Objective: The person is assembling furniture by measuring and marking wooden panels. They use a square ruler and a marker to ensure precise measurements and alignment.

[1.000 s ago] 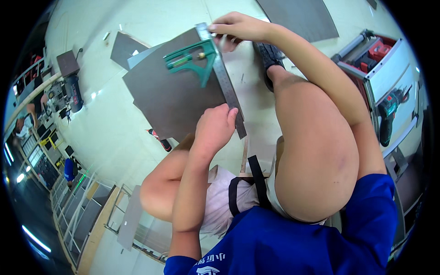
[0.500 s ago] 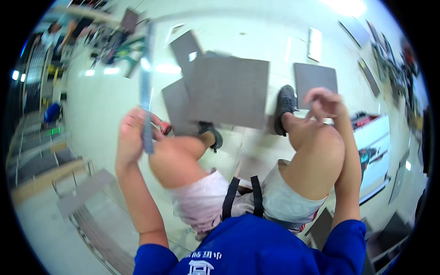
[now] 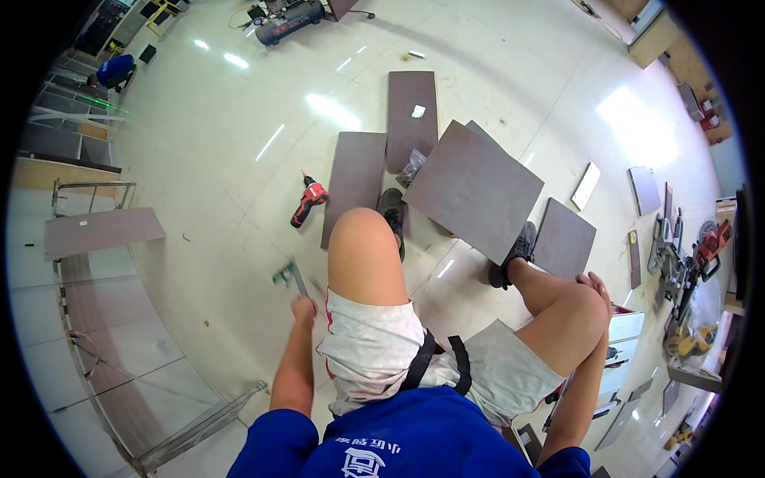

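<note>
My left hand (image 3: pixel 303 307) is closed round the lower end of a narrow grey metal ruler (image 3: pixel 298 277), low beside my left knee. A small green thing (image 3: pixel 282 276) shows right by the ruler; I cannot tell whether it is attached or lies on the floor. My right hand (image 3: pixel 596 288) holds nothing and rests on the outer side of my right knee, fingers stretched out. A large grey-brown panel (image 3: pixel 476 190) lies in front of my feet, over other boards. Left of them is a red and black cordless drill (image 3: pixel 311 201) on the floor.
Brown boards (image 3: pixel 356 179) and a plastic bag of small parts (image 3: pixel 412 167) lie ahead. On the right are a smaller panel (image 3: pixel 566 236), a white drawer box (image 3: pixel 625 334) and power tools (image 3: pixel 708 243). A metal frame (image 3: pixel 96 185) stands left; beyond it, a person in blue (image 3: pixel 115 72) bends.
My view has swung to the left. My left hand has lowered the ruler from upright before me to beside my left knee. My right hand has come down onto my right knee.
</note>
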### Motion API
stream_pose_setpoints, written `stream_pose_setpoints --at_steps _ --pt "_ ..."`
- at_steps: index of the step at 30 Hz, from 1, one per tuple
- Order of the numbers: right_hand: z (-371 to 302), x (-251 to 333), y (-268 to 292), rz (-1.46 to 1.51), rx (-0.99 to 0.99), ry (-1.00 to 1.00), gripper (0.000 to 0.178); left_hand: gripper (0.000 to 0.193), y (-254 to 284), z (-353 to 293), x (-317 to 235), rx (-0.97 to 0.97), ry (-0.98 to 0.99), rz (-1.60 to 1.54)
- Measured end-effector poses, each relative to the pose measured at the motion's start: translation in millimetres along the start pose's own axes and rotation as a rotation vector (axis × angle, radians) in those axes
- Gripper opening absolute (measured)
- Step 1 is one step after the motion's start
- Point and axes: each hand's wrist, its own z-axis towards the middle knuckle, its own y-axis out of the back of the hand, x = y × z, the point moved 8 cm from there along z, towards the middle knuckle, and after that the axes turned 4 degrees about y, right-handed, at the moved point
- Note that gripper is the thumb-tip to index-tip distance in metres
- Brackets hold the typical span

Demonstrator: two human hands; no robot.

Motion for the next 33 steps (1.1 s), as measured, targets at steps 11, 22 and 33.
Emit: stream_pose_setpoints --at_steps 11,22,33 --pt "-102.4 -55.0 6.2 -0.125 -0.422 -0.155 0.048 0.025 -7.1 2.6 37.2 0.274 0.197 -0.230" --pt "-130.7 -58.7 -9.6 -0.096 -0.476 0.023 0.044 0.019 -25.5 -44.5 -96.2 0.217 -0.290 0.114" --pt "-120.7 3.5 -38.7 -0.344 -0.715 0.266 0.040 0.041 -84.9 -49.5 -110.7 0.336 -0.216 -0.423"
